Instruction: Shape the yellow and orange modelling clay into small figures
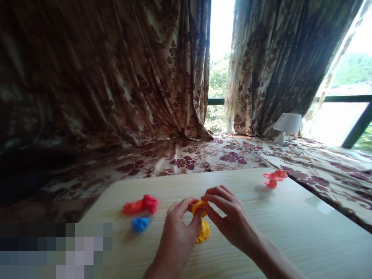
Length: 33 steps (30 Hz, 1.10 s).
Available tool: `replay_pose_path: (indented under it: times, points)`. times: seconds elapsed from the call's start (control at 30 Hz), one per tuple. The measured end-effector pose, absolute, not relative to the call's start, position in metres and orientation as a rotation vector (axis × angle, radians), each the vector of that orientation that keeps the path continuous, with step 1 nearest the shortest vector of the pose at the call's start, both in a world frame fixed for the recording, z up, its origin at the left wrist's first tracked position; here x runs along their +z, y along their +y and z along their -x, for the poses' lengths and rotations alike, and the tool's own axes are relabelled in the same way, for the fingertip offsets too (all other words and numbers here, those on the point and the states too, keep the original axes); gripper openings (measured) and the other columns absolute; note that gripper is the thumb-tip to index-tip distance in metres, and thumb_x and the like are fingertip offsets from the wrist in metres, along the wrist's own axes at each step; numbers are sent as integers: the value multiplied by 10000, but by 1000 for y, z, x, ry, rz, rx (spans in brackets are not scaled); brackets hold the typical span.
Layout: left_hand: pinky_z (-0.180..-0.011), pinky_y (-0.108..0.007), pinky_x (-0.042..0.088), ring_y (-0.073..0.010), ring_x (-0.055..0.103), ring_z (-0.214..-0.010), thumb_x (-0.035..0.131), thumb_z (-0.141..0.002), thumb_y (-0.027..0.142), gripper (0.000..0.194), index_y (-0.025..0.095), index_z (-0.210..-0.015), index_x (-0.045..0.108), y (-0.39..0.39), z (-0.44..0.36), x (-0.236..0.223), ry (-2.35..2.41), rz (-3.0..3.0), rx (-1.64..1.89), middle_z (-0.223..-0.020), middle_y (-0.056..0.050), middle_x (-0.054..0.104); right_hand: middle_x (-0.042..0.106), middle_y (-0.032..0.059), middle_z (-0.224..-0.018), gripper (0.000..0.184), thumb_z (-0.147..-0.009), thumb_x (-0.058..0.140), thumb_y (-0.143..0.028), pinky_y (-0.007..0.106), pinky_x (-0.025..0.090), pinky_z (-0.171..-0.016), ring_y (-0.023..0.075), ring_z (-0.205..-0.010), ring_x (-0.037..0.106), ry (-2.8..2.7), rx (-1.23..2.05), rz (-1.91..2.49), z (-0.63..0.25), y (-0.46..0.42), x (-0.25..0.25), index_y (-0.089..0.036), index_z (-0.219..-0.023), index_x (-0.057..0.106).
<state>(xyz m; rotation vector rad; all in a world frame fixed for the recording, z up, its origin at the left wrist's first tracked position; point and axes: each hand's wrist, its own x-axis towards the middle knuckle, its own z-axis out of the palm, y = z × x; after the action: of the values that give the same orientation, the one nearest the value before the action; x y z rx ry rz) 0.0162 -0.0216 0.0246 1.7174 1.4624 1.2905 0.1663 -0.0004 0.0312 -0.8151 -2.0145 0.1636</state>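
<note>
Between my two hands is a piece of yellow modelling clay (198, 208), pinched from both sides above the table. My left hand (180, 228) grips its left side with thumb and forefinger. From the right, the thumb and fingertips of my right hand (229, 213) press on the same piece. A second yellow clay lump (203, 232) shows just below, partly behind my left thumb; I cannot tell whether the two are joined. Left of my hands lie a blue clay lump (140, 224) and an orange-red clay roll (133, 207) touching a darker red lump (150, 204).
A coral-pink clay shape (275, 178) stands near the far right edge of the pale wooden table (232, 182). Beyond are floral fabric (186, 159), a small white lamp (287, 123) and long patterned curtains (162, 77) at the windows. A blurred patch covers the lower left corner.
</note>
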Motion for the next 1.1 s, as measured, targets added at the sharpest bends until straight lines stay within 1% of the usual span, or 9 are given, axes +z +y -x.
replay_pose_path:
  times: [0.13,0.27,0.33,0.47,0.53,0.73,0.83,1.0,1.1]
  points:
    - [-887,-465,430,-241,609,-844,582,-745,290,155,215,-835,684,-20,-14,22,1590,-1838,1303,-810,-46,692,614,54,-874,208,-855,522,-156,307,486,-686,181,-798,547,-2053,133,796,-166,-1,31,-237,-1006,641]
    - [-989,-514,334,-236,620,-870,584,-750,281,186,229,-895,689,-19,-14,20,1571,-1849,1324,-855,-39,717,615,66,-908,251,-855,527,-169,315,491,-687,190,-819,548,-2028,117,797,-166,-3,32,-241,-1078,615]
    - [-1003,-508,323,-230,630,-864,598,-746,284,193,244,-909,695,-19,-14,20,1543,-1879,1347,-875,-32,724,614,65,-879,251,-865,505,-160,311,488,-671,186,-792,545,-2056,119,776,-166,-3,33,-248,-1066,627]
    - [-872,-417,459,-218,624,-855,572,-775,300,194,235,-905,700,-18,-12,20,1468,-1917,1382,-876,-47,712,614,62,-884,226,-863,510,-170,308,490,-683,182,-798,550,-2040,150,764,-165,-3,33,-242,-1037,635]
    - [-842,-389,477,-214,619,-865,568,-777,293,201,228,-921,694,-18,-12,20,1460,-1878,1404,-895,-53,703,614,62,-910,210,-848,541,-191,310,495,-701,184,-819,558,-1989,168,794,-165,-2,32,-234,-1035,626]
    - [-834,-385,477,-210,614,-837,595,-752,281,187,219,-901,689,-17,-12,17,1506,-1850,1415,-854,-48,688,617,53,-851,214,-864,503,-167,298,487,-671,177,-782,555,-2015,167,764,-165,0,31,-243,-1004,646]
    - [-853,-388,468,-213,610,-872,575,-769,282,185,210,-901,684,-18,-12,17,1500,-1839,1410,-884,-55,684,619,56,-891,225,-854,524,-164,302,488,-690,180,-809,558,-1985,197,765,-165,0,31,-243,-1036,631]
    - [-890,-403,448,-214,608,-897,578,-775,303,255,232,-1002,667,-19,-12,19,1481,-1841,1367,-936,-55,693,626,55,-857,165,-846,544,-177,307,490,-685,179,-785,563,-1948,217,774,-164,0,31,-227,-968,643]
    - [-907,-418,433,-216,610,-866,594,-760,297,215,239,-942,693,-18,-13,19,1478,-1898,1370,-891,-47,705,628,50,-826,164,-852,530,-176,290,491,-652,170,-751,569,-1959,184,743,-164,-1,31,-230,-942,657]
